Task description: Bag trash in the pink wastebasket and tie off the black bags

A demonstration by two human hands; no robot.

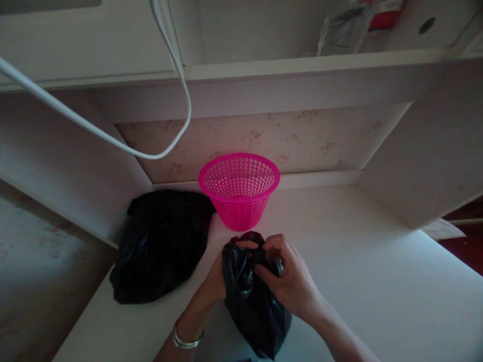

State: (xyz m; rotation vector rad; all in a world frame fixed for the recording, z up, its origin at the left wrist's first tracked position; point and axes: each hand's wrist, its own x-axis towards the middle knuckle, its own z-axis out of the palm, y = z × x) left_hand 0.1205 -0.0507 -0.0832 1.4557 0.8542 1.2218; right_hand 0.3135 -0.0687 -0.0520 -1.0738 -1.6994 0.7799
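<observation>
A small black plastic bag (256, 309) lies on the white desk (358, 271) right in front of me. My left hand (213, 281) grips its left side, partly hidden behind the plastic, a silver bangle on the wrist. My right hand (289, 274) pinches the bunched top of the same bag from the right. Just beyond the hands stands a pink perforated plastic basket (239, 188), upright, and its inside looks bare.
A larger black plastic bag (160, 244) lies on the desk's left side next to the basket. A white cable (113, 136) hangs in a loop from above. A shelf (302, 65) overhangs the desk, with side panels left and right.
</observation>
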